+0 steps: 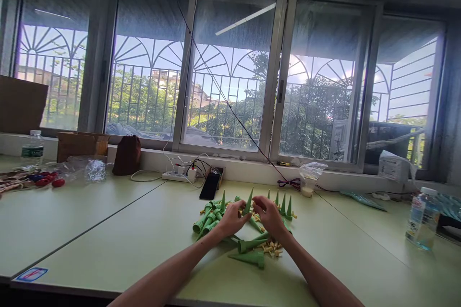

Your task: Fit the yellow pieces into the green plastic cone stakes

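Pointing upward, a green plastic spike (248, 201) is held in my left hand (233, 220), its fingers closed round the lower part. Close beside it on the right, the fingers of my right hand (268, 213) are pinched together; what they hold is too small to make out. More green spikes with hollow wide ends (208, 220) lie in a heap left of and behind my hands. Several finished-looking spikes (286, 207) stand upright on the right, small yellow parts at their bases. In front lie another green spike (250, 259) and loose yellow plastic pieces (272, 249).
A black phone (211, 186) and a white power strip (178, 176) are at the back of the pale table (118, 249). A plastic cup (309, 184) stands under the window. To the right is a clear bottle (421, 220); a brown pouch (127, 156) sits back left.
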Available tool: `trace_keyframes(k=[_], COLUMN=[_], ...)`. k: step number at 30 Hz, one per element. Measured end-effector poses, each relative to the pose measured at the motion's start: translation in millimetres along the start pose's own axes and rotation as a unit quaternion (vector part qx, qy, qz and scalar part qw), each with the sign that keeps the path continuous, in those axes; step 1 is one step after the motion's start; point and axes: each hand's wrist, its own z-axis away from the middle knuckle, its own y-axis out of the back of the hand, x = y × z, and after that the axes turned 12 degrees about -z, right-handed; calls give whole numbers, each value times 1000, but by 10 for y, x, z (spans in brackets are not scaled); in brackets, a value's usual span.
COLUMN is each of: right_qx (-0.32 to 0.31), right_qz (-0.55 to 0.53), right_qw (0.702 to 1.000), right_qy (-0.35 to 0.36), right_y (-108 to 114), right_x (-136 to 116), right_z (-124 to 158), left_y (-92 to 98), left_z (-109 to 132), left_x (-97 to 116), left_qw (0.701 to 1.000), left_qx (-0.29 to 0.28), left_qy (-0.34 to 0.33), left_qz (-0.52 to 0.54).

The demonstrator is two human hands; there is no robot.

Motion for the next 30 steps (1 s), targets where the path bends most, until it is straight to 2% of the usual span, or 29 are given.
trace_keyframes(k=[7, 15, 30], right_qx=[0, 12, 21], right_qz=[83, 108, 44], right_qw=[996, 993, 998], right_qy=[35, 48, 31], right_y=[25, -1, -67], right_x=[-67, -83, -56], right_z=[-10, -3, 42], left_y=[7, 24, 5], left_z=[6, 12, 9], left_x=[5, 36, 9], left_qw=[1000, 1000, 1000], left_qx=[-3, -6, 3], left_qy=[0, 8, 12], left_qz=[6, 1, -7])
